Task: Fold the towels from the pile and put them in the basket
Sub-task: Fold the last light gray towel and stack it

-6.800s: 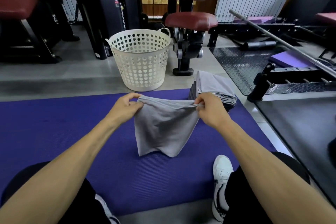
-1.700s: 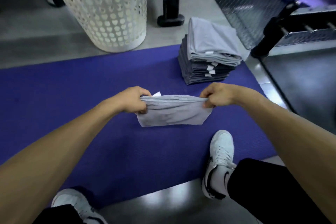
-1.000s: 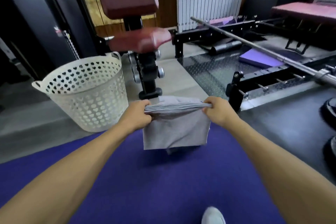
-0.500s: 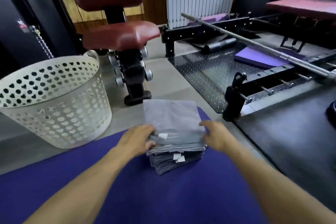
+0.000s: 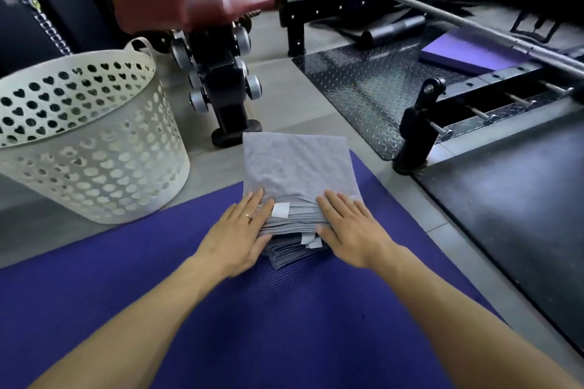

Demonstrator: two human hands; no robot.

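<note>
Both hands (image 5: 297,227) spread flat on towel stack (image 5: 297,174) near edge, basket (image 5: 85,142) left

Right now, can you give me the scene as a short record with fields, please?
left hand: flat, on left side of stack
right hand: flat, on right side of stack
stack: grey folded towels, on mat
mat: purple, on floor
basket: white, left of stack, off mat; no towels seen inside
</note>
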